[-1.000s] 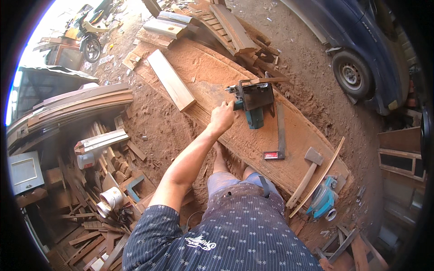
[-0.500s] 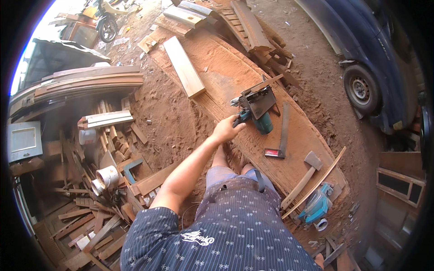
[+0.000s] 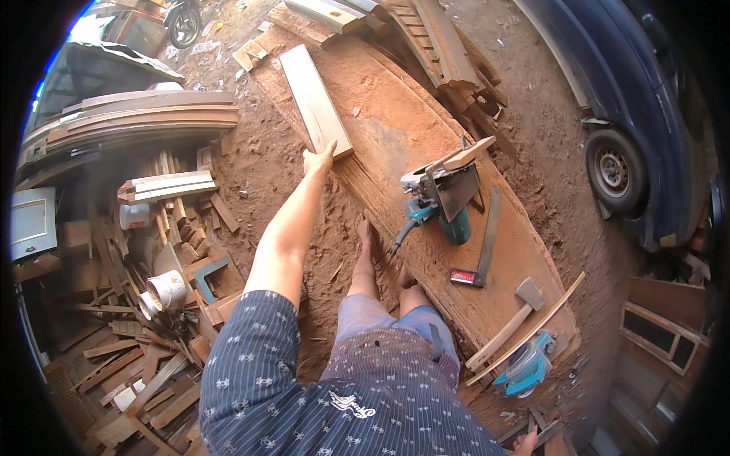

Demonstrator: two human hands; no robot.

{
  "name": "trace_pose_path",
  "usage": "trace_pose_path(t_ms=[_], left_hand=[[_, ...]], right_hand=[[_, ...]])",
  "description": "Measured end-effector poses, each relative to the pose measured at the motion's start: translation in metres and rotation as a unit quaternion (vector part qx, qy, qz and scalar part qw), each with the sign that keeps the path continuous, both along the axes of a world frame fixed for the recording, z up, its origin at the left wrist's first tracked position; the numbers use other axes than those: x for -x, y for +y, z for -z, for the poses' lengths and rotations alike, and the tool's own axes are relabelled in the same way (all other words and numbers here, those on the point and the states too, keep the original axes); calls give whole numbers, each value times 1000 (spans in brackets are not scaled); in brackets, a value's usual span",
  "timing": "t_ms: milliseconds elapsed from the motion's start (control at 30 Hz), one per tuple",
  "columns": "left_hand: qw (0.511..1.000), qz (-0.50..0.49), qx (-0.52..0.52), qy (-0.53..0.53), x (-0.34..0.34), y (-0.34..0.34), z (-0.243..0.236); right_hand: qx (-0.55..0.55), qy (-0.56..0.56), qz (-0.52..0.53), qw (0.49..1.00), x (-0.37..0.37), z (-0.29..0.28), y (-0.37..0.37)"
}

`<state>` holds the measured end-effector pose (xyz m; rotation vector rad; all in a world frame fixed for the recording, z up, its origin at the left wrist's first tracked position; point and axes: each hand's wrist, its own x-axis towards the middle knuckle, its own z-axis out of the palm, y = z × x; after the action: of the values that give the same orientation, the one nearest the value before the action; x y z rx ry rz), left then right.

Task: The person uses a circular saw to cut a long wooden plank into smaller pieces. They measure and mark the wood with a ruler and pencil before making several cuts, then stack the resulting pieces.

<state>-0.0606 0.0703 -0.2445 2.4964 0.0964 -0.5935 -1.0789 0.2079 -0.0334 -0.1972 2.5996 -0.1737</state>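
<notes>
My left hand (image 3: 319, 158) grips the near end of a pale wooden board (image 3: 310, 95), which lies along the left edge of a sawdust-covered bench (image 3: 403, 95). Only a bit of my right hand (image 3: 525, 442) shows at the lower right, by some wood scraps; its fingers are too cut off to read. A teal circular saw (image 3: 455, 228) rests on the bench to the right of my left hand, its base plate tilted up. Beside the saw lies a try square (image 3: 487, 239) with a dark blade.
A hatchet (image 3: 525, 300), a thin curved wood strip (image 3: 544, 327) and a teal power tool (image 3: 526, 368) lie at the bench's near end. Offcuts and buckets (image 3: 167, 287) clutter the left. Heavy timber (image 3: 433, 45) is piled beyond the bench; a dark blue vehicle (image 3: 608, 83) stands at right.
My left hand has let go of the circular saw's handle and moved forward and left to the wooden board, taking hold of its near end. The view has shifted slightly.
</notes>
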Motion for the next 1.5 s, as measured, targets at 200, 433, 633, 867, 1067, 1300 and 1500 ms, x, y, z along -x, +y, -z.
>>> trace_pose_path(t_ms=[200, 433, 633, 867, 1067, 1300, 1500], left_hand=[[994, -49, -97, -5, -6, -51, 2], [981, 48, -179, -49, -18, -1, -17], [961, 13, -227, -160, 25, 19, 7], [894, 415, 148, 73, 181, 13, -127], [785, 615, 28, -63, 236, -18, -75], [800, 591, -90, -40, 230, -51, -66], [882, 372, 86, 275, 316, -65, -81]], right_hand=[[155, -152, -67, 974, -70, 60, -78], [130, -132, -176, 967, -128, 86, -110], [154, -88, -162, 971, -129, 104, -106], [215, -103, -165, 957, -112, 128, -78], [255, -134, -184, 940, -112, 126, -85], [305, -227, -164, 910, -114, 126, -87], [288, -175, -173, 926, -119, 110, -85]])
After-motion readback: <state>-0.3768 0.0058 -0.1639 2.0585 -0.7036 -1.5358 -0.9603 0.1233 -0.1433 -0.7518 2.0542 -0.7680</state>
